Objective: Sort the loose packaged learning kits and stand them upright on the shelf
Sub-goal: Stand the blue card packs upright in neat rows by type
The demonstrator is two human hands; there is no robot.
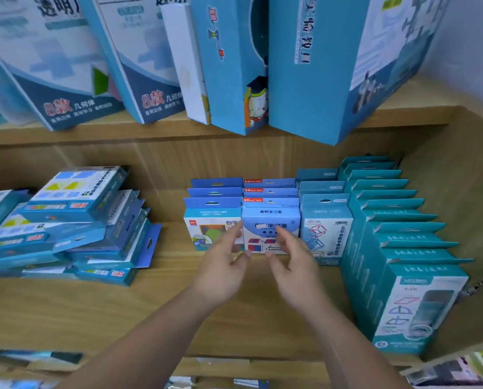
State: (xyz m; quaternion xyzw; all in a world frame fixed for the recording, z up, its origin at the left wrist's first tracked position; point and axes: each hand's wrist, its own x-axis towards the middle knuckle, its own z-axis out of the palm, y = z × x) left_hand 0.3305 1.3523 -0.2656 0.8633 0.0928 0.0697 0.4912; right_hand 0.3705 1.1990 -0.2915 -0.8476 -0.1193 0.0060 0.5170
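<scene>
Learning kits on a wooden shelf — part stood upright, part loose.

Left hand and right hand are raised side by side before the front kit of the middle upright rows, fingers loosely spread and gripping nothing; whether the fingertips touch its face cannot be told. Left of it is a kit with a green panel, right of it a kit with a cube drawing. A long teal row runs along the right side panel. The loose pile lies flat, well apart to the left. Above, large blue boxes lean on the upper shelf — pale wall at right.
</scene>
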